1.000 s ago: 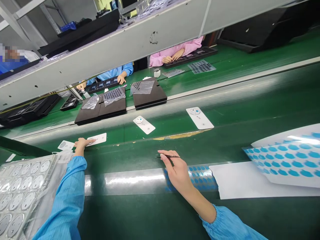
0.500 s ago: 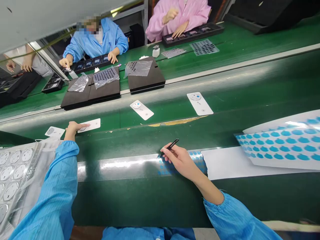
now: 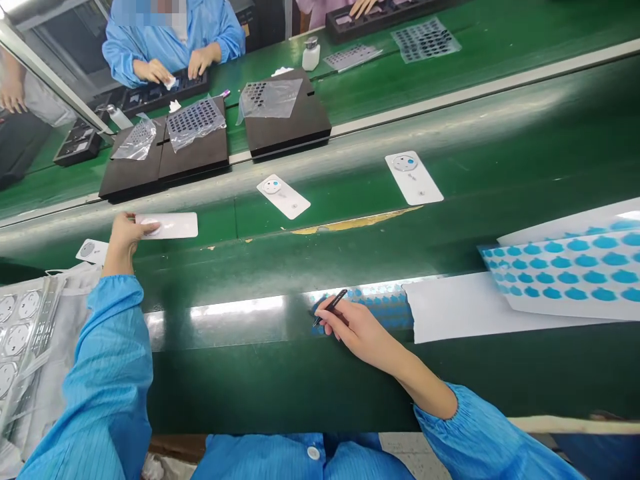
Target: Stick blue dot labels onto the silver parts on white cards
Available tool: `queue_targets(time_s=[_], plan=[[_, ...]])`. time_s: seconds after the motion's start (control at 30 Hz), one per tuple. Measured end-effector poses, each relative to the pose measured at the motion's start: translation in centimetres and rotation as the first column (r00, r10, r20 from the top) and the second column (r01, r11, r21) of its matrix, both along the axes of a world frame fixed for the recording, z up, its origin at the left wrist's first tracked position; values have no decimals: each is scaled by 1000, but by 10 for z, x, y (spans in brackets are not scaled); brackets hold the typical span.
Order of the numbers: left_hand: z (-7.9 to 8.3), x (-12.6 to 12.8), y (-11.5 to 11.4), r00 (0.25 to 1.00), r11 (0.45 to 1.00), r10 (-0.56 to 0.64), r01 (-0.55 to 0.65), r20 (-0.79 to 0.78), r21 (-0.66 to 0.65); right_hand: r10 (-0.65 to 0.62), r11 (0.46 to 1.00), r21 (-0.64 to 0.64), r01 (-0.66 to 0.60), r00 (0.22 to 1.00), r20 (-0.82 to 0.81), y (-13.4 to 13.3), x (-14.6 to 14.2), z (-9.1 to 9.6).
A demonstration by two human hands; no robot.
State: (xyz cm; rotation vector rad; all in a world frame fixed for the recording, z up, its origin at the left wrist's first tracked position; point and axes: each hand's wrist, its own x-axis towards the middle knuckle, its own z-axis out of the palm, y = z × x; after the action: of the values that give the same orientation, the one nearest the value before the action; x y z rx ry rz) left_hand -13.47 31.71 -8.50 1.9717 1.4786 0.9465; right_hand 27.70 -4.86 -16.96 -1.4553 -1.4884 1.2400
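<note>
At the left, my left hand [image 3: 126, 233] grips the end of a white rectangular card [image 3: 180, 225], thumb on top over its round part. Black tweezers [image 3: 332, 305] are held like a pen in my right hand [image 3: 353, 325]. Their tip is over a clear film strip [image 3: 240, 323] with blue round stickers [image 3: 385, 308], on the green surface in front of me. Two more white cards [image 3: 420, 183], [image 3: 284, 197] lie further off, each with a round disc and a blue dot. Another card [image 3: 93, 251] sits left of my left hand, partly behind the wrist.
A clear tray [image 3: 20, 333] of round white discs stands at the left. Sheets with blue stickers [image 3: 575, 267] lie on white paper [image 3: 450, 310] at the right. Black foam blocks [image 3: 285, 127] stand across the belt, where a co-worker in blue [image 3: 175, 40] handles parts.
My left hand has closed on the white card, which now looks lifted or tilted. My right hand has shifted little, the tweezers tilting lower towards the stickers. The view has moved slightly.
</note>
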Motion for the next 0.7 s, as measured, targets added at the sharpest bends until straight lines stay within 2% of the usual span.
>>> queue_targets(time_s=[0.1,0.2,0.27,0.3,0.33,0.4,0.43,0.5,0.53,0.6,0.7], plan=[[9,9,-8,982,993,112,-105,155,-49,5,1000,-21,-6,999,-40,0,2,1],[23,31,-47,947,994,107,-98,302,-45,-33,996,-81,22,991,-130,-1,4,-1],[28,54,-89,925,996,-63,80,374,-30,-86,989,-135,59,975,-203,-1,5,-1],[28,67,-113,929,971,-185,223,321,-85,-120,984,-157,84,965,-234,0,5,-1],[26,81,-136,908,902,-324,381,267,-203,-154,979,-172,112,954,-258,1,5,0],[12,107,-177,799,690,-567,594,202,-414,-216,968,-184,168,934,-286,3,4,4],[3,118,-193,736,620,-654,654,174,-435,-238,964,-183,190,926,-291,5,3,6],[-19,135,-217,632,544,-767,731,108,-412,-263,960,-174,219,919,-295,8,-1,10],[-30,140,-225,603,544,-796,749,48,-378,-267,960,-166,226,918,-294,10,-4,12],[-45,144,-236,586,596,-800,750,-129,-287,-260,963,-152,225,923,-284,13,-10,14],[-53,138,-247,565,661,-726,729,-392,-175,-236,968,-141,206,938,-252,17,-20,17]])
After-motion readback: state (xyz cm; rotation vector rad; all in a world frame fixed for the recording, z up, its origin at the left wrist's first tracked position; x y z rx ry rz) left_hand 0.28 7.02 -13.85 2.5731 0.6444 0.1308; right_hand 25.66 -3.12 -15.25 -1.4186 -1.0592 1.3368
